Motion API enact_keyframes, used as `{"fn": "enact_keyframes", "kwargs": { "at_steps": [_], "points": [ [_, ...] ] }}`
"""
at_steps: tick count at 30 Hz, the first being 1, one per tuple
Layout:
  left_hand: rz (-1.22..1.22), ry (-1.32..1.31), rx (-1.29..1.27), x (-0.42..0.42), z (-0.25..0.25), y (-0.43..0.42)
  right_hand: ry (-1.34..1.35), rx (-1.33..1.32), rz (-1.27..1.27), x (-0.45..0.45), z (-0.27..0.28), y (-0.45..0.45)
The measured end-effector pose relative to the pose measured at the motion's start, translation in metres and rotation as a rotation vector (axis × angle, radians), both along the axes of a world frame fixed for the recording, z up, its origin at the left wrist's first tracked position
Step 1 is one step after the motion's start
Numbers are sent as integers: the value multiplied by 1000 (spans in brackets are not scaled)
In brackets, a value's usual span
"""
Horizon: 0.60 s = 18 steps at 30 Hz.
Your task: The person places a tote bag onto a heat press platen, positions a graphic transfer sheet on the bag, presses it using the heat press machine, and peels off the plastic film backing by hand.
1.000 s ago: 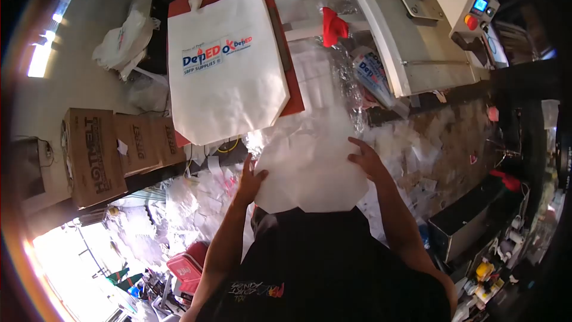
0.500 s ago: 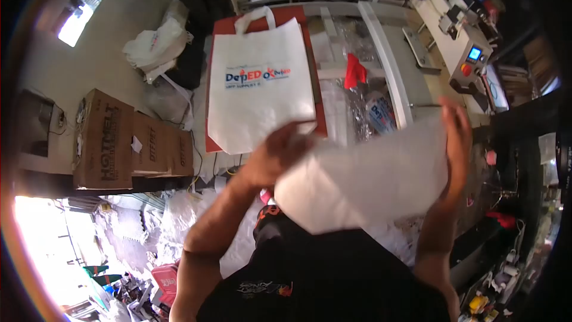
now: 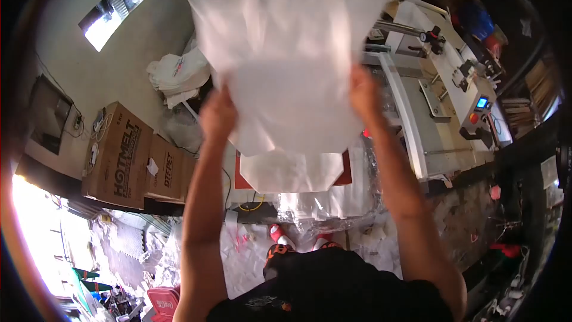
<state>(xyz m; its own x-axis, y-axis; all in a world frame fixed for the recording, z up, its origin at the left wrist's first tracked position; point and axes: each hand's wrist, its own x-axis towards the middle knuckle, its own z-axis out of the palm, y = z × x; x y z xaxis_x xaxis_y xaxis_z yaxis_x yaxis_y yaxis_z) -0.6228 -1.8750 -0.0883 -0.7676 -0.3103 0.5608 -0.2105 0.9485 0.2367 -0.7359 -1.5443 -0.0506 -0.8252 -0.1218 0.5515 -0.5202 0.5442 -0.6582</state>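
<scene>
A white fabric bag (image 3: pixel 292 101) is held up in front of me, spread wide and blurred towards its top. My left hand (image 3: pixel 218 113) grips its left side, and my right hand (image 3: pixel 364 96) has closed on the right side. Beneath it, the bottom end of another white bag (image 3: pixel 292 174) shows on a red board (image 3: pixel 241 180). The raised bag hides the rest of that lower bag and most of the board.
On the right stands a press-like machine with a lit control box (image 3: pixel 480 107) and a white rail (image 3: pixel 400 107). Cardboard boxes (image 3: pixel 122 155) and a pile of white bags (image 3: pixel 179 74) are at the left. White scraps (image 3: pixel 250 262) litter the floor.
The held bag has gone from low at my right, near my body, up and forward over the board. It now covers the printed front of the bag lying there.
</scene>
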Motion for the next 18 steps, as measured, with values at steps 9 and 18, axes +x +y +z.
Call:
{"fn": "enact_keyframes", "kwargs": {
  "at_steps": [9,18],
  "points": [
    [-25,-386,342,38,-158,7,-169,404,0,14,-220,-7],
    [-54,-359,374,41,-161,4,-50,380,-32,24,-220,-3]
  ]
}}
